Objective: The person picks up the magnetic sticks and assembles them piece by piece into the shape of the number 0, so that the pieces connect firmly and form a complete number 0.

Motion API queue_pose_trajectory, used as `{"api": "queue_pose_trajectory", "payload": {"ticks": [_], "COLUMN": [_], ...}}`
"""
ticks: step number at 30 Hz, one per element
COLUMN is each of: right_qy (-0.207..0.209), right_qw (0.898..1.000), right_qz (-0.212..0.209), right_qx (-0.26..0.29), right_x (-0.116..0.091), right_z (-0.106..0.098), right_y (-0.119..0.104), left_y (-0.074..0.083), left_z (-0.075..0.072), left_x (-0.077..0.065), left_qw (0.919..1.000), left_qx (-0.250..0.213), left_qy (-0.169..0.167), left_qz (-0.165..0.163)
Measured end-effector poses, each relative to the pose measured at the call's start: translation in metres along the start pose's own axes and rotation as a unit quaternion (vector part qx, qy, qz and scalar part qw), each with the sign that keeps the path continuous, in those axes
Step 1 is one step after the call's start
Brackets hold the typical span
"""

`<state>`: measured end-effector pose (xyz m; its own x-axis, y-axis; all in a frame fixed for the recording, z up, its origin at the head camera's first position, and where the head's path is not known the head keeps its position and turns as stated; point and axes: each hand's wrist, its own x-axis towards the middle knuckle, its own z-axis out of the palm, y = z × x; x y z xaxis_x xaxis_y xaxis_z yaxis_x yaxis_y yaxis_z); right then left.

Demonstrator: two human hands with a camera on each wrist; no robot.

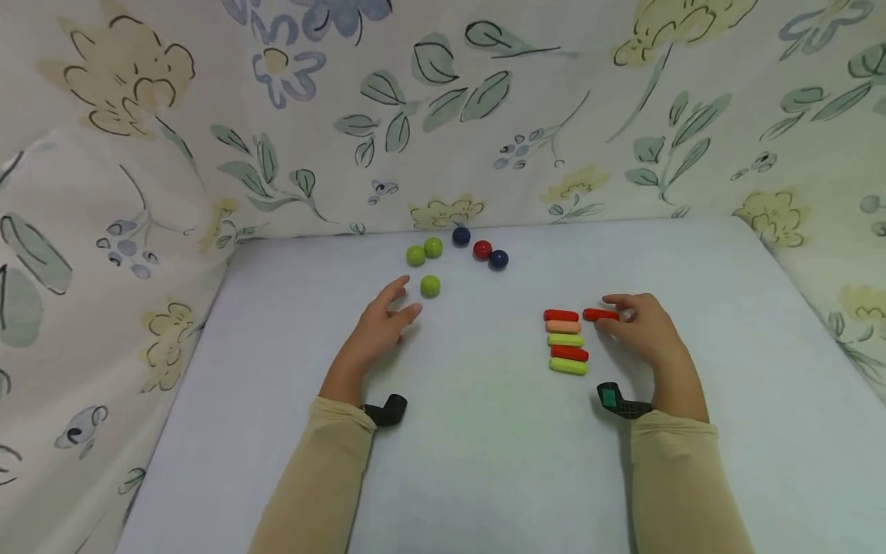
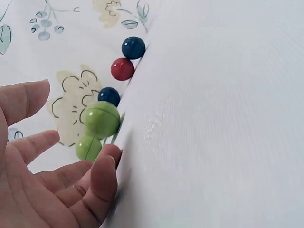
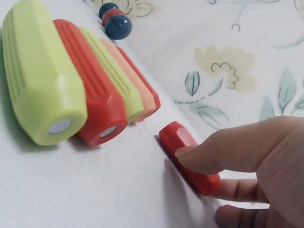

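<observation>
My right hand (image 1: 644,327) pinches a short red magnetic-looking stick (image 3: 178,142) between thumb and fingers, low over the white surface. Just left of it, several similar sticks lie side by side: a red one (image 1: 561,315), an orange one (image 1: 564,327), a yellow-green one (image 1: 564,339), another red one (image 1: 570,353) and a nearest yellow-green one (image 3: 40,80). Pale round discs show in the ends of the closest two. My left hand (image 1: 381,323), fingers loosely spread and holding nothing, is beside a green ball (image 1: 430,286), apart from it in the head view.
Farther back are two green balls (image 1: 424,251), a dark blue ball (image 1: 461,236), a red ball (image 1: 482,249) and a second dark blue ball (image 1: 498,260). Floral cloth (image 1: 443,138) hangs behind the white table (image 1: 471,446) and along its sides.
</observation>
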<state>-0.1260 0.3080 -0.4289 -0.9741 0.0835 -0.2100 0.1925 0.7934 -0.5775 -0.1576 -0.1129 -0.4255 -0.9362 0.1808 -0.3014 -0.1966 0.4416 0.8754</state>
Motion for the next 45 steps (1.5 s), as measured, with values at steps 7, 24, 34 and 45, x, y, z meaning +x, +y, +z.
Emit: {"api": "queue_pose_trajectory", "payload": {"ticks": [7,24,34,45], "right_qy": [0.011,0.018,0.03,0.033], "right_qw": [1.0,1.0,0.999,0.999], "right_qz": [-0.019,-0.017,-0.004,-0.025], "right_qx": [-0.007,-0.011,-0.016,-0.016], "right_x": [0.0,0.001,0.002,0.002], "right_z": [0.009,0.01,0.011,0.01], "right_y": [-0.003,-0.004,-0.001,0.0], "left_y": [0.008,0.009,0.006,0.002], "left_z": [0.016,0.034,0.034,0.032], "left_x": [0.011,0.019,0.022,0.027], "left_qw": [0.9968,0.9906,0.9953,0.9988], "left_qx": [0.077,0.135,0.089,-0.012], "left_qy": [0.004,0.008,0.022,0.045], "left_qz": [0.023,0.025,0.029,0.015]}}
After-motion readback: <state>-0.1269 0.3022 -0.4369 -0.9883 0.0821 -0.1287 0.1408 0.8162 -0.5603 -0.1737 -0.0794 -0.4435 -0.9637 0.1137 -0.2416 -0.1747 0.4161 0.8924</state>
